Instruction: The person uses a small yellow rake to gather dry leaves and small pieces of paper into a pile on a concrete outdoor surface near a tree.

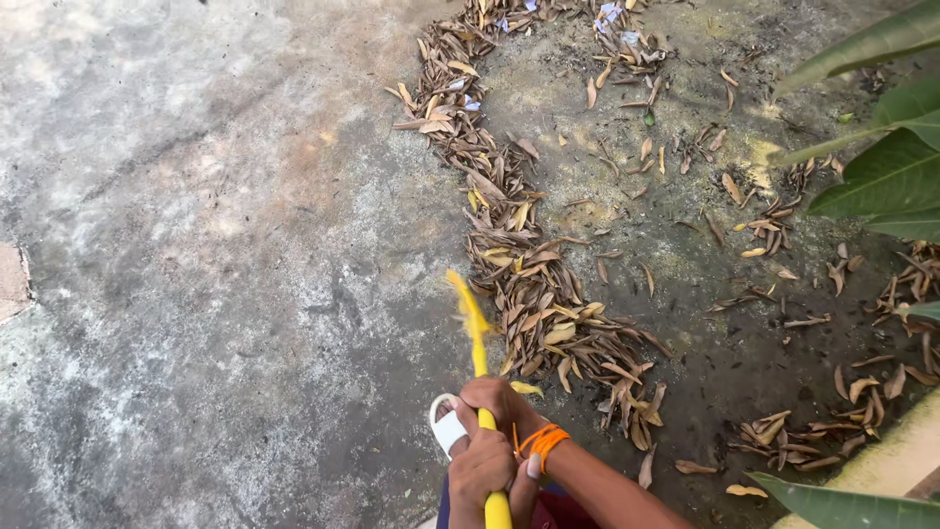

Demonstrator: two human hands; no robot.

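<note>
Rough grey concrete ground [196, 245] fills the view, seen from above, damp and darker toward the right. Nearest the camera, at the bottom edge, two hands hold one yellow broom handle [494, 504]: the hand closer to the viewer [480, 470] is closed around it, and the other hand [499, 400] is closed around it just above, with an orange thread band [540, 441] at that wrist; which hand is left and which is right cannot be told for sure. One white sandal [448, 427] shows beside them. The handle runs upward, blurred by motion, its far end [468, 304] touching the near end of one long curving row of dry brown leaves [519, 264]. Sweeping well here would likely mean short, low strokes that push the row sideways without scattering it. Beyond the row, many loose leaves [774, 225], too many to count, lie scattered on the dark wet patch. About five broad green plant leaves [881, 176] hang in at the right edge.
</note>
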